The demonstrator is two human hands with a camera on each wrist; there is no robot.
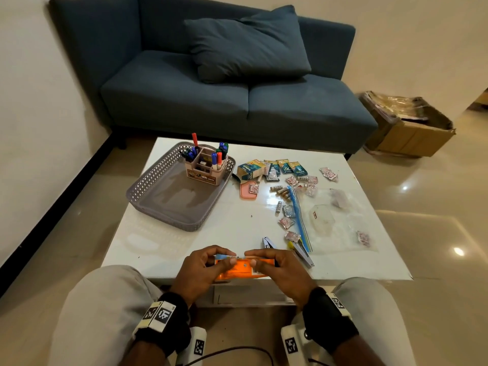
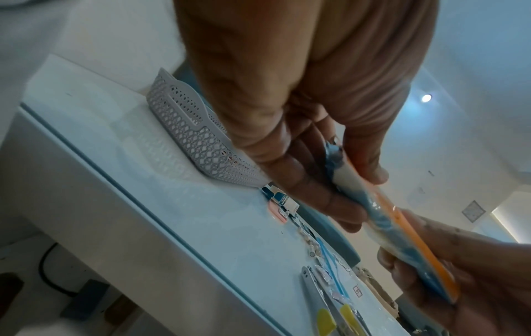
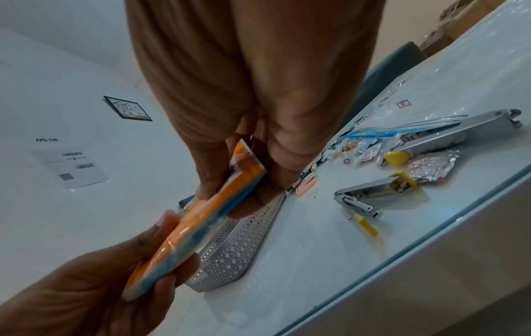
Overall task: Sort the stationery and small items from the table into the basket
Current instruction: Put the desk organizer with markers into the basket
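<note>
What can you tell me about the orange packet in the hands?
The packet is flat, orange on one face and blue on the other, with a shiny wrapper and a barcode. It is held level just above the table's near edge. The left hand grips one end, the right hand the other.

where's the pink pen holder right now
In the head view the pink plastic pen holder, full of markers, stands in the far right corner of the grey perforated basket, on the white table's far left.
</note>
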